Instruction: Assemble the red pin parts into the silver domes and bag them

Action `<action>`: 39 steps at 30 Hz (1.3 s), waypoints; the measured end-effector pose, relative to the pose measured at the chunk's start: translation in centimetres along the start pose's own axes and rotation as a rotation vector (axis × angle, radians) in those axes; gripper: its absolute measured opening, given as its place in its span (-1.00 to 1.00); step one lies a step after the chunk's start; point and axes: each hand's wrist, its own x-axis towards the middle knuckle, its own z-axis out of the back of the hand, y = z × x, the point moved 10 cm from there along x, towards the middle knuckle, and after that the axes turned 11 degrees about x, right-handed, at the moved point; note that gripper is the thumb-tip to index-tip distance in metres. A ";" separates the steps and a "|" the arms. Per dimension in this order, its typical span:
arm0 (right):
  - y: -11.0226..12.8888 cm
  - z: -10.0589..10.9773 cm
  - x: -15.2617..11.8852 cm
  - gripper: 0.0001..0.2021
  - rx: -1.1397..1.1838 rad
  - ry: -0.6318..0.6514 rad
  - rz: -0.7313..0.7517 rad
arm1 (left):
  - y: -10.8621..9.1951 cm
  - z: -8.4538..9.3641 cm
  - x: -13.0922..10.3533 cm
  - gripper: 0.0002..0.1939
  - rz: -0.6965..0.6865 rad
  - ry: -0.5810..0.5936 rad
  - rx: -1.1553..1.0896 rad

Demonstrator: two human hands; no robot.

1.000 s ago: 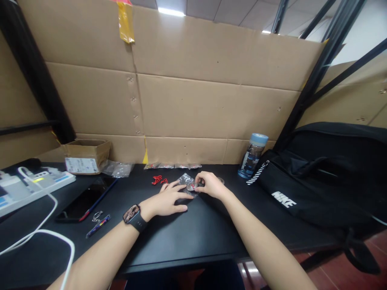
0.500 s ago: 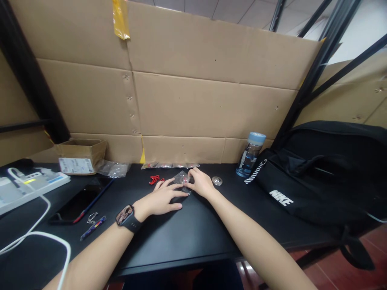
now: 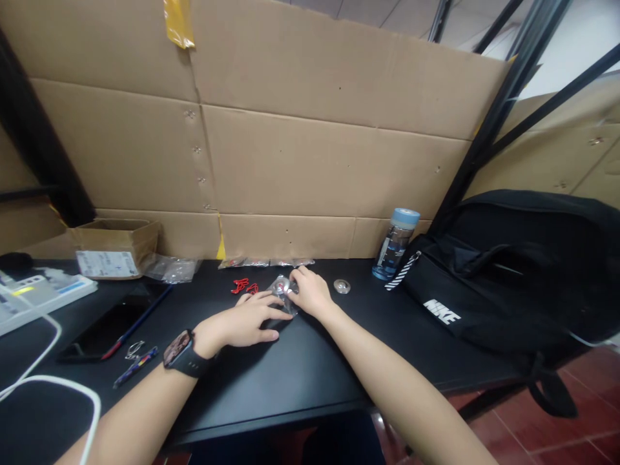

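A small clear plastic bag (image 3: 292, 309) lies on the black table between my hands, with a round silvery piece (image 3: 281, 285) and a bit of red showing in it. My left hand (image 3: 249, 318), watch on its wrist, rests flat with fingers apart, its fingertips touching the near left part of the bag. My right hand (image 3: 311, 292) has its thumb and curled fingers closed on the bag's right side. Red cords (image 3: 239, 285) lie just beyond my left fingers. To the right of my right hand sits a round, clear-looking disc (image 3: 341, 286).
Several small packets (image 3: 247, 263) line the cardboard wall (image 3: 290, 174). On the left are an open carton (image 3: 113, 248), a plastic bag (image 3: 177, 268), a phone (image 3: 116, 323), a keyring strap (image 3: 135, 366) and a power strip (image 3: 48, 296). A water bottle (image 3: 394, 245) and black bag (image 3: 508, 290) stand right.
The view has shifted slightly, so everything sits further left. The round silvery piece in the plastic bag now shows more fully between my hands. Both hands stay at the bag.
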 end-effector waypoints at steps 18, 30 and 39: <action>-0.5 1.1 -1.3 -0.68 0.373 0.148 0.168 | 2.8 4.6 -0.3 -0.64 0.037 -0.486 -0.112; -0.2 0.2 -1.2 -0.97 0.303 0.111 0.155 | 5.4 3.6 0.1 -0.88 0.219 -0.476 0.083; 0.3 0.5 -1.2 -0.89 0.405 0.129 0.193 | 5.4 3.7 0.0 -0.87 0.217 -0.480 0.054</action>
